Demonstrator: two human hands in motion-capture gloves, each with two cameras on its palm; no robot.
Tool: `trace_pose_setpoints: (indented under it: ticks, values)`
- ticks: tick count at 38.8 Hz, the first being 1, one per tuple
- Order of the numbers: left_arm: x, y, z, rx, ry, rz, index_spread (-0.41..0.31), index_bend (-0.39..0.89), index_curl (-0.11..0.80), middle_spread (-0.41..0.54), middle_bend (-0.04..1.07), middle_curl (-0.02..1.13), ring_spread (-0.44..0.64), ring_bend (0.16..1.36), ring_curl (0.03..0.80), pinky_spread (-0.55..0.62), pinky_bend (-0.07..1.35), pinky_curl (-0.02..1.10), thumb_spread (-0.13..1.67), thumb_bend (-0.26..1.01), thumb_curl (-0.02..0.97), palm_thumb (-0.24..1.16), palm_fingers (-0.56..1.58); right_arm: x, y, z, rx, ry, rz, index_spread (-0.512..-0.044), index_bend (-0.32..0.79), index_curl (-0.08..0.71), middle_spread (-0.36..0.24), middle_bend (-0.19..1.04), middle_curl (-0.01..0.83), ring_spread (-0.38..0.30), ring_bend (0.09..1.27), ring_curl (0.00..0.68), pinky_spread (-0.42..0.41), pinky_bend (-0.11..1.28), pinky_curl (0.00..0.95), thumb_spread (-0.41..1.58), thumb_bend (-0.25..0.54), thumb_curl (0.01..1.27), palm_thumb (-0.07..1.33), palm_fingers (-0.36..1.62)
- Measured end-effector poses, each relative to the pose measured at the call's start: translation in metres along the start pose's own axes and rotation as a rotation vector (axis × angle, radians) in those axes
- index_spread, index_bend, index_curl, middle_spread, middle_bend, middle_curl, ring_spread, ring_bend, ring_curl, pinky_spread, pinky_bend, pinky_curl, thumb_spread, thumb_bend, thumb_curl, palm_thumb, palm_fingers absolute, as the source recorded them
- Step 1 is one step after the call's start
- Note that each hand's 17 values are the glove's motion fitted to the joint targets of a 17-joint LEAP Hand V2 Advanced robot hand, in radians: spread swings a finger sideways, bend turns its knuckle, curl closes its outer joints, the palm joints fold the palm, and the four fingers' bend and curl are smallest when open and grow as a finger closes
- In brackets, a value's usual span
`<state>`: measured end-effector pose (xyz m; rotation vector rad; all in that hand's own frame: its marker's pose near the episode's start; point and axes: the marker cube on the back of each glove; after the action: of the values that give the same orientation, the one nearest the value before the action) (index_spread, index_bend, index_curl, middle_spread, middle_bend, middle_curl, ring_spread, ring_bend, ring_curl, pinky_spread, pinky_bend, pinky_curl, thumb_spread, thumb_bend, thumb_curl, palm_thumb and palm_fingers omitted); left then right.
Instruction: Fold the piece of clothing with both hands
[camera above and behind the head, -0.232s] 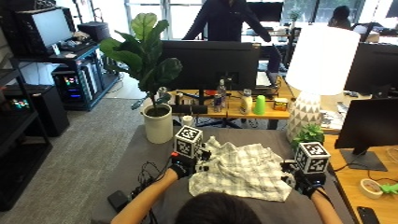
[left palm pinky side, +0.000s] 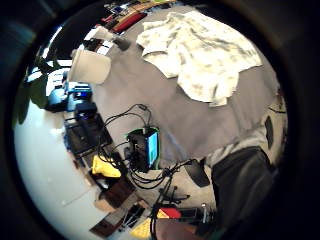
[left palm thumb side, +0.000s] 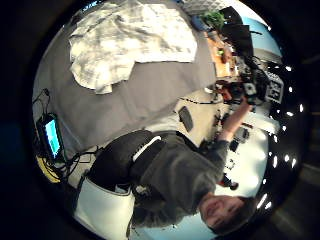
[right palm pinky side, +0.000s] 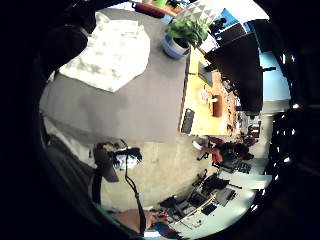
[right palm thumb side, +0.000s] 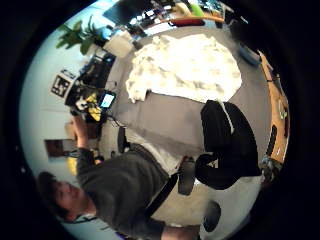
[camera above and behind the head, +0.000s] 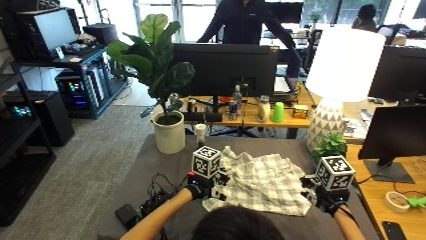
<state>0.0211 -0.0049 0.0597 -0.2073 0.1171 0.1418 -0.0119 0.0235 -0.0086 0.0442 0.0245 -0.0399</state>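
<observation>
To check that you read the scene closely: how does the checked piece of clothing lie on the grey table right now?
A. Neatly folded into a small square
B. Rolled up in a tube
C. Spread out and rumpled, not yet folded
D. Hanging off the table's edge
C: the checked piece of clothing lies spread and creased on the grey table, between the left hand and right hand.

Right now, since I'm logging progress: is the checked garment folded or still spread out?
Spread, not folded: the checked garment lies rumpled and open across the grey table, with no neat layers.
</observation>
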Motion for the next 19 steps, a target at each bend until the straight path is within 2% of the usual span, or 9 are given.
trace_pose_setpoints:
  ticks: [7,10,13,16,18,19]
  values:
    - [0.003,-0.043,0.04,-0.051,-0.021,-0.055,0.014,0.11,0.083,0.283,0.17,0.11,0.38,0.63,0.206,0.39,0.55,0.23,0.77,-0.02,0.149,0.13,-0.05,0.008,-0.003,0.007,-0.045,-0.002,0.025,-0.276,0.15,0.194,-0.007,0.24,0.216,-0.003,0.45,0.238,0.143,0.4,0.236,1.06,0.373,0.18,0.61,0.58]
    - [0.003,-0.066,0.075,-0.156,-0.028,-0.067,0.016,0.1,0.088,0.292,0.17,0.12,0.39,0.66,0.22,0.4,0.56,0.24,0.79,-0.03,0.166,0.13,-0.03,0.01,-0.008,0.014,-0.055,-0.021,0.033,-0.281,0.14,0.206,-0.006,0.23,0.235,-0.004,0.44,0.249,0.145,0.4,0.248,1.11,0.361,0.19,0.62,0.57]
    - [0.012,-0.065,0.098,-0.254,-0.053,-0.081,0.026,0.09,0.093,0.299,0.18,0.13,0.4,0.69,0.231,0.41,0.58,0.26,0.81,-0.03,0.18,0.13,-0.04,0.016,-0.019,0.032,-0.084,-0.03,0.041,-0.285,0.14,0.218,-0.007,0.22,0.25,-0.005,0.44,0.259,0.147,0.4,0.258,1.15,0.347,0.2,0.62,0.57]
    - [0.023,-0.056,0.108,-0.195,-0.087,-0.095,0.043,0.06,0.084,0.304,0.19,0.15,0.4,0.72,0.243,0.4,0.6,0.27,0.81,-0.03,0.194,0.12,-0.04,0.022,-0.033,0.059,-0.135,-0.023,0.042,-0.288,0.14,0.227,-0.007,0.22,0.264,-0.006,0.44,0.268,0.148,0.4,0.266,1.18,0.333,0.21,0.63,0.57]
    - [0.025,-0.061,0.113,-0.094,-0.081,-0.09,0.046,0.05,0.078,0.28,0.23,0.17,0.36,0.75,0.252,0.39,0.61,0.28,0.81,-0.03,0.206,0.13,0.01,0.022,-0.037,0.073,-0.171,-0.021,0.039,-0.289,0.14,0.232,-0.007,0.22,0.274,-0.006,0.44,0.274,0.145,0.39,0.272,1.19,0.323,0.21,0.63,0.57]
    - [0.025,-0.064,0.115,-0.05,-0.073,-0.091,0.039,0.08,0.087,0.244,0.25,0.18,0.31,0.77,0.263,0.34,0.6,0.28,0.83,-0.01,0.211,0.15,0.1,0.021,-0.039,0.079,-0.187,-0.022,0.036,-0.29,0.14,0.234,-0.008,0.21,0.278,-0.006,0.43,0.276,0.144,0.39,0.274,1.2,0.317,0.22,0.63,0.57]
